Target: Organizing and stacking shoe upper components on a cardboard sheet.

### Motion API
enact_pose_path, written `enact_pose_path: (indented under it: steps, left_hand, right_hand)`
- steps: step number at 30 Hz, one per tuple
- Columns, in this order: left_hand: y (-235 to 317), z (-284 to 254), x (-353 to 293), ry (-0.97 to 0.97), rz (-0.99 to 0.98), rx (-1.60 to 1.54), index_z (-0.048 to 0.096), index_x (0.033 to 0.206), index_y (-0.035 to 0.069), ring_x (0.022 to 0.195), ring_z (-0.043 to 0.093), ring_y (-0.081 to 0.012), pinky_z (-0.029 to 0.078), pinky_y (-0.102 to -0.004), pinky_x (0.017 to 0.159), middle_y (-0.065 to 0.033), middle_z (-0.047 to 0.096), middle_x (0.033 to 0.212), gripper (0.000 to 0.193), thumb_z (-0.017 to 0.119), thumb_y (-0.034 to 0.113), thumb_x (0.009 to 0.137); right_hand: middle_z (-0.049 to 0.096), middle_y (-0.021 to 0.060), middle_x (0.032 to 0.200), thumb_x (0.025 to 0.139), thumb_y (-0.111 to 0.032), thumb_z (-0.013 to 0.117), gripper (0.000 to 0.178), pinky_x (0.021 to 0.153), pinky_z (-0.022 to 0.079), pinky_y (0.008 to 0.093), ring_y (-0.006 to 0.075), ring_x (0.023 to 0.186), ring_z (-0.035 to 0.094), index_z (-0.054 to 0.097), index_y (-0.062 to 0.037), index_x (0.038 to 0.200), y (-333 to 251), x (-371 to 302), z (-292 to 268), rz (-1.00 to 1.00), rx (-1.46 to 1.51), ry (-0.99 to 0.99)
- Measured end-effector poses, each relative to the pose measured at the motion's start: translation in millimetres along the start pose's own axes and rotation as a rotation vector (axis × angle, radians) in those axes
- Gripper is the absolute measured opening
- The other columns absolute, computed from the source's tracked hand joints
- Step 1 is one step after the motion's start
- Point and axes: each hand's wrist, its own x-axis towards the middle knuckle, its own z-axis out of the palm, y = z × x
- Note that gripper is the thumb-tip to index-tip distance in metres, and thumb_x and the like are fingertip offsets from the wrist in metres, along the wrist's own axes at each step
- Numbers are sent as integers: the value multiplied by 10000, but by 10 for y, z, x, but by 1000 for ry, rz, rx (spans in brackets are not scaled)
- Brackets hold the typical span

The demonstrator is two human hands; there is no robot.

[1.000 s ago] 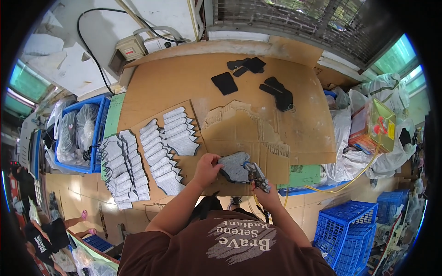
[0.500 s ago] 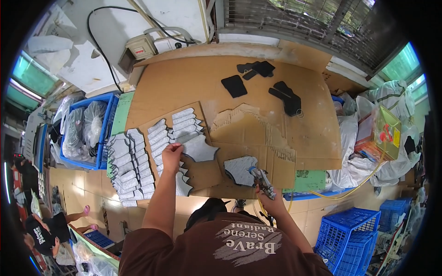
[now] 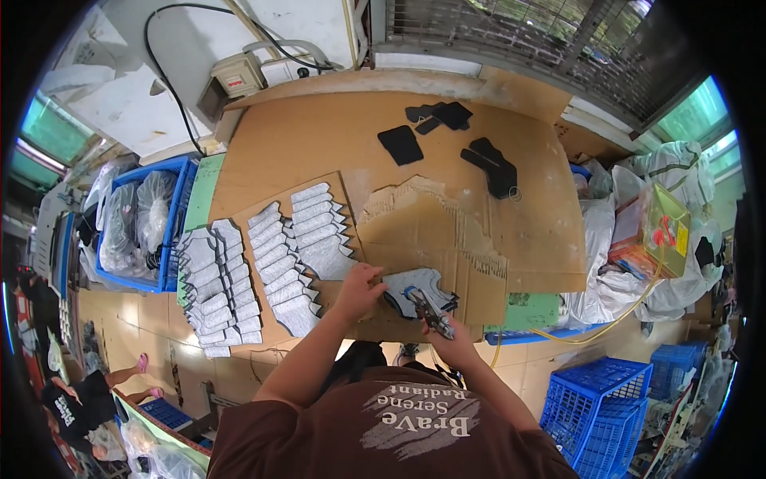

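Note:
My right hand (image 3: 448, 339) grips a metal spray gun (image 3: 433, 314) with a blue part near its front, held over the grey pieces at the table's near edge. Under the nozzle lies a grey piece with notched, dark edges (image 3: 423, 281), on at least one more like it. My left hand (image 3: 361, 289) has its fingers closed at this piece's left corner; the fingertips are partly hidden. Left of that hand, overlapping rows of the same grey pieces (image 3: 316, 231) lie on a cardboard sheet. Further left are two more rows (image 3: 209, 271).
Black cut pieces (image 3: 400, 146) lie toward the back of the cardboard-covered table (image 3: 319, 132). A torn cardboard layer (image 3: 411, 209) sits mid-table. Blue crates stand left (image 3: 177, 215) and lower right (image 3: 594, 399). Plastic bags (image 3: 598, 239) and a yellow hose (image 3: 586, 339) are at the right.
My left hand has moved right from the rows, carrying a grey piece onto the one at the near edge. My right hand with the spray gun has shifted slightly left.

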Motion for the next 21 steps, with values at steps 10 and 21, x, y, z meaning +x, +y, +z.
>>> enact_pose_path:
  steps: [10, 21]
  left_hand:
    - [1, 93, -32, 82, 106, 76, 630, 890, 11, 707, 549, -270, 433, -320, 622, -126, 552, 769, 157, 580, 46, 744]
    - [89, 121, -69, 187, 74, 10, 634, 866, 25, 699, 573, -286, 453, -325, 621, -130, 575, 742, 126, 573, 54, 759]
  right_hand:
    - [546, 37, 739, 767, -56, 529, 126, 648, 412, 257, 114, 688, 500, 536, -26, 889, 55, 55, 59, 11, 16, 0]
    - [541, 12, 765, 770, -26, 489, 145, 666, 408, 231, 95, 729, 501, 532, -27, 909, -33, -55, -103, 68, 103, 76]
